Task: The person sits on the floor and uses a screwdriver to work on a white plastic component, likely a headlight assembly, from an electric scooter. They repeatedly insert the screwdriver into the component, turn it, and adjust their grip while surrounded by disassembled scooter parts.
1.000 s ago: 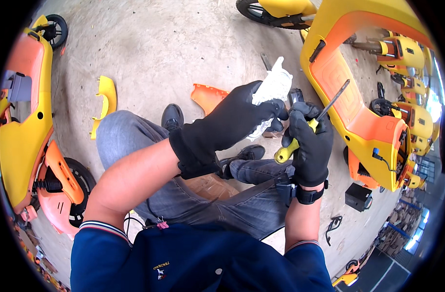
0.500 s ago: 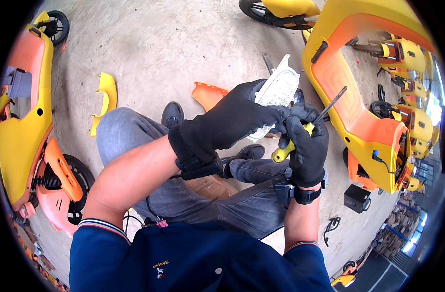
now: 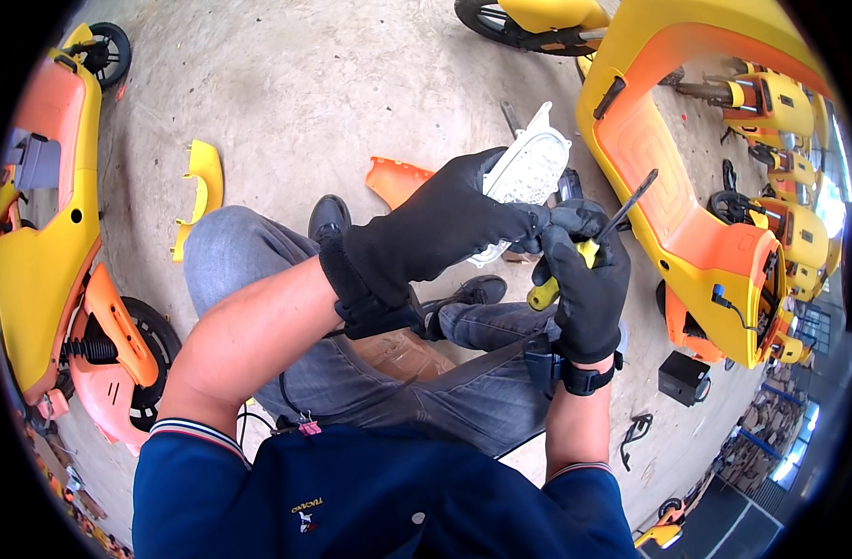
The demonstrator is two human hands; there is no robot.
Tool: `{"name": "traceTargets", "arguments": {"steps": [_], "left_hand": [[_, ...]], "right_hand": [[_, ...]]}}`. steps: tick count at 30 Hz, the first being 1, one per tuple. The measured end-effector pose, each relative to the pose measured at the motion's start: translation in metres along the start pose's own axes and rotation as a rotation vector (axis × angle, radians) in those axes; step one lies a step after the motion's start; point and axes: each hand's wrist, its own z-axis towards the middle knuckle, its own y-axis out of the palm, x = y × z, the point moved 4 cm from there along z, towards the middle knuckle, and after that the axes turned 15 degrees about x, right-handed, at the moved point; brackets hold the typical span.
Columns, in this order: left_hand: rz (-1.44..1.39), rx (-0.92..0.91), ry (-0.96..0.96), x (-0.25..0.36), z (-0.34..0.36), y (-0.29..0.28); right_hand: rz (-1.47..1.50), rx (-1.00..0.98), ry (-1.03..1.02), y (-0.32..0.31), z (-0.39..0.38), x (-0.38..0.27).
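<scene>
My left hand [image 3: 445,224], in a black glove, grips a white oblong plastic part [image 3: 533,163] with mounting tabs and a dimpled face, tilted upward. My right hand [image 3: 584,289], also gloved, is closed on a screwdriver [image 3: 544,293] with a yellow-green handle; its metal shaft points up and to the right. The fingertips of both hands meet at the lower right edge of the white part, where I cannot make out any small detail. A small black object [image 3: 569,184] lies behind my hands, partly hidden.
Yellow-and-orange scooter bodies stand left [image 3: 35,289] and right [image 3: 649,149], with more scooters [image 3: 784,112] beyond. On the floor lie a yellow panel [image 3: 207,177], an orange panel [image 3: 398,182], cardboard [image 3: 398,359] and a black box [image 3: 682,377]. My legs [image 3: 249,252] are bent beneath my hands.
The white part has turned to show its dimpled face and shifted slightly right. My right hand has drawn a little left toward it, and the screwdriver tip has lowered.
</scene>
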Motion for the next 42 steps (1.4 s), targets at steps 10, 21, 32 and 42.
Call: {"name": "traceTargets", "arguments": {"steps": [10, 21, 32, 42], "left_hand": [[0.010, 0.017, 0.031, 0.001, 0.000, 0.001], [-0.003, -0.003, 0.058, 0.000, 0.000, 0.004], [0.023, 0.009, 0.033, -0.007, 0.002, 0.003], [0.098, 0.037, 0.138, -0.009, 0.003, 0.005]], "right_hand": [[-0.134, 0.013, -0.180, -0.001, -0.003, -0.005], [-0.520, 0.067, -0.657, 0.002, -0.010, -0.021], [-0.424, 0.127, -0.429, -0.004, -0.006, -0.020], [-0.313, 0.217, -0.459, 0.006, 0.008, -0.028]]}}
